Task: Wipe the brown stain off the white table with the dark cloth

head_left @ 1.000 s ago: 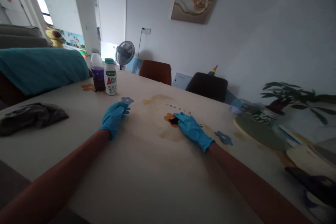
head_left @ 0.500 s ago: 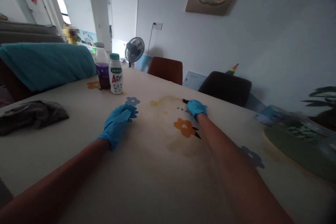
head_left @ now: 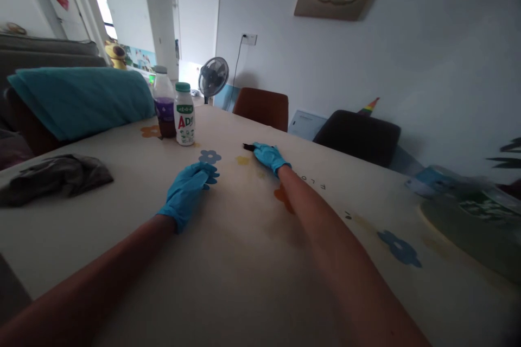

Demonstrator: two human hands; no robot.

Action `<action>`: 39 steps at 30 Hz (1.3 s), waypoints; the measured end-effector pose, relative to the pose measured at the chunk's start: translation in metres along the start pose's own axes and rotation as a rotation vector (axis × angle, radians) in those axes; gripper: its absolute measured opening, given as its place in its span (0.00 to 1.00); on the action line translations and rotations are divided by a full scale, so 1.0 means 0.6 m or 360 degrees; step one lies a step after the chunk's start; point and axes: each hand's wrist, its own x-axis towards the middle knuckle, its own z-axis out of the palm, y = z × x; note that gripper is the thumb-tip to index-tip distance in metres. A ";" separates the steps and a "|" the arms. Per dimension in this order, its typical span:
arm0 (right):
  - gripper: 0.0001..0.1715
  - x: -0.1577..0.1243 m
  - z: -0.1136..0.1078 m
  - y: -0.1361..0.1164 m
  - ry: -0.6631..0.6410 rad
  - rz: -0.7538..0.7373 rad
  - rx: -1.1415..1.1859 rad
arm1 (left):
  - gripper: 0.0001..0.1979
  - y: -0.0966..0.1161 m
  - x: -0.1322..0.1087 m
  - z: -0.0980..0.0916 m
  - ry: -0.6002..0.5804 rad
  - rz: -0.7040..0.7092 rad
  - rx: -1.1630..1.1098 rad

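My right hand (head_left: 271, 157), in a blue glove, is pressed down on the cream tablecloth (head_left: 240, 249) with its fingers closed over a black brush-like thing (head_left: 248, 147). Only its dark, ragged end sticks out past the fingertips; the glove covers the rest. To the left, my left hand (head_left: 188, 191), gloved in blue too, rests on the cloth with loosely bent fingers slightly apart and nothing visible in them. It lies just below a printed blue flower. Printed yellow and orange flowers and brownish, damp-looking patches show on the cloth between and below the hands.
A purple-labelled bottle (head_left: 165, 108) and a white bottle with a green cap (head_left: 184, 116) stand beyond my left hand. A crumpled grey cloth (head_left: 61, 176) lies at left. On the right are a green mat (head_left: 451, 238) and plastic-wrapped items. Chairs (head_left: 260, 108) line the far side.
My right hand has slid left across the tablecloth with the black brush-like thing, coming nearer to my left hand. The left hand stays in place on the cloth. The view has shifted slightly.
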 end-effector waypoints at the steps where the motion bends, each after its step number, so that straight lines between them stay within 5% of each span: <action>1: 0.32 -0.008 0.001 -0.010 -0.0020 -0.0063 0.0024 | 0.15 0.001 0.001 0.000 0.0010 -0.0006 0.0007; 7: 0.35 -0.088 0.008 -0.060 -0.0137 -0.0371 0.0157 | 0.12 0.012 0.008 -0.003 0.0079 -0.0011 0.0021; 13: 0.38 -0.218 0.010 -0.071 -0.0162 -0.0641 0.0214 | 0.10 0.016 0.010 -0.001 0.0136 -0.0057 -0.0013; 21: 0.38 -0.426 0.020 0.007 -0.0005 -0.0792 0.0276 | 0.09 0.011 0.010 -0.002 0.0146 -0.0063 -0.0011; 26: 0.39 -0.495 0.011 0.079 0.0047 -0.0352 0.0092 | 0.09 0.010 0.010 -0.003 0.0107 -0.0074 -0.0018; 32: 0.41 -0.470 -0.007 0.126 0.0130 0.0276 -0.0050 | 0.09 0.013 0.008 0.005 0.0119 -0.0101 -0.0020; 39: 0.40 -0.304 -0.016 0.114 0.0106 0.0449 -0.0067 | 0.09 0.004 0.013 0.005 0.0087 -0.0059 -0.0020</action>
